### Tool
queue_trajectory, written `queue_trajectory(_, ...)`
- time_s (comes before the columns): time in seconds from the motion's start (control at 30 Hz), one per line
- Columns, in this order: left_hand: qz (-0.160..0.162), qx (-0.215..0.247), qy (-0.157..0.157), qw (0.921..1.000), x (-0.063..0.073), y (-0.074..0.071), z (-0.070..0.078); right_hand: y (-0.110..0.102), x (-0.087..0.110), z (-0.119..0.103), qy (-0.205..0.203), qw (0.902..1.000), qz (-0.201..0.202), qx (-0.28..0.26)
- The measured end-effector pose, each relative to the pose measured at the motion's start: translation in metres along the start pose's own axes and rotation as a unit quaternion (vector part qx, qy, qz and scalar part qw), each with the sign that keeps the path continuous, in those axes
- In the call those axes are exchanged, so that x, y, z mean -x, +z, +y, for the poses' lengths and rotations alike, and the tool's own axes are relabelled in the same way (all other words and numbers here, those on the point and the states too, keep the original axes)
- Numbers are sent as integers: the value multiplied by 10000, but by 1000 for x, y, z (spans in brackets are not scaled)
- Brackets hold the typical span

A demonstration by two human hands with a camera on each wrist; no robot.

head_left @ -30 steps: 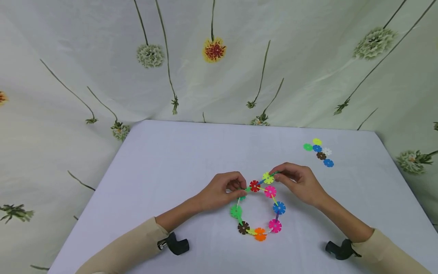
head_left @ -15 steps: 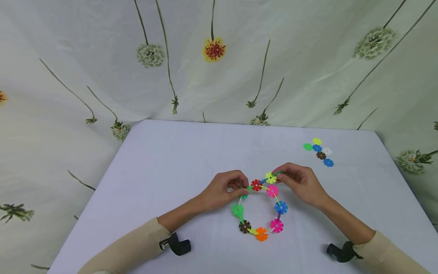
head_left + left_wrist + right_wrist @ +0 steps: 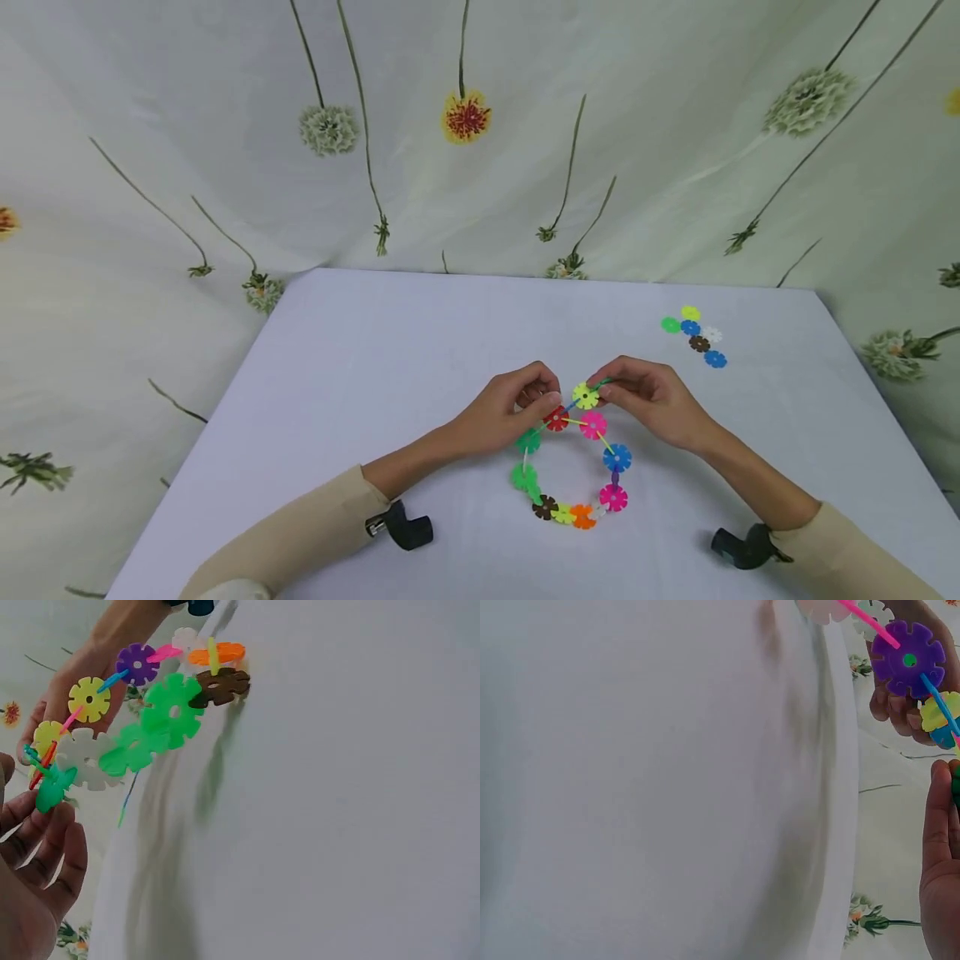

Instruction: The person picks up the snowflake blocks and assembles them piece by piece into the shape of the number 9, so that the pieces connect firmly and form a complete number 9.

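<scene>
The left hand (image 3: 511, 412), fingers bent, pinches the ring (image 3: 616, 479) at about its eleven o'clock; which piece lies under the fingertips is partly hidden. The right hand (image 3: 657, 402), beyond the ring's one o'clock, pinches a dark green disc (image 3: 603, 383).

Behind everything hangs a flower-printed cloth (image 3: 495, 192), filling the head view from nine o'clock through twelve to three. The white table (image 3: 390, 342) spreads below it. Beige sleeves (image 3: 300, 537) come in from seven and five o'clock, a black camera (image 3: 408, 527) at each wrist.

The ring, a loop of linked notched discs, is at five o'clock from the middle of the head view, between the hands. The left wrist view shows it tilted above its shadow. Read as a dial, it has red (image 3: 557, 419) just before twelve, pink (image 3: 592, 426) at one, blue (image 3: 617, 457) at three, orange (image 3: 582, 517) near half past five, brown (image 3: 545, 507) at seven and teal (image 3: 528, 441) at ten. A yellow disc (image 3: 586, 396) juts out past twelve, beside the dark green one.

Well apart, between one and two o'clock from the ring, six loose discs (image 3: 699, 343) lie clustered on the table.
</scene>
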State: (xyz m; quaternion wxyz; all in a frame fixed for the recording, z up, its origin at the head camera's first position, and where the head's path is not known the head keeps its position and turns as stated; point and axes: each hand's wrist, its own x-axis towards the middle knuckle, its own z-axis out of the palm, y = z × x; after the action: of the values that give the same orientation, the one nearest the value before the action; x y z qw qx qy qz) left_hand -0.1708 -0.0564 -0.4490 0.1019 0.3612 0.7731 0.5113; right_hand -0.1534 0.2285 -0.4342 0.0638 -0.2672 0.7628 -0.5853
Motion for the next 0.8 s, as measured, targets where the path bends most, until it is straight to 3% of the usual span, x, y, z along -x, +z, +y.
queue_trajectory(0.1, -159, 68, -119, 9998, -13, 3, 4, 0, 0, 2, -56, 9997, -83, -201)
queue_trajectory(0.23, -377, 621, -454, 9963, -27, 5, 3, 2, -1, 3, -177, 9996, -18, -213)
queue_trajectory(0.37, -487, 964, -622, 9922, -33, 6, 1, 4, -2, 2, -188, 9991, 234, 288)
queue_trajectory(0.53, -559, 838, -722, 9923, -35, 8, 2, -8, 3, 3, 83, 9929, 674, 972)
queue_trajectory(0.67, -477, 724, -725, 9936, -35, 10, 2, -35, 7, 10, 616, 9793, 1064, 1609)
queue_trajectory(0.8, -425, 665, -684, 9945, -34, 12, 0, -70, 12, 22, 1306, 9543, 1332, 2335)
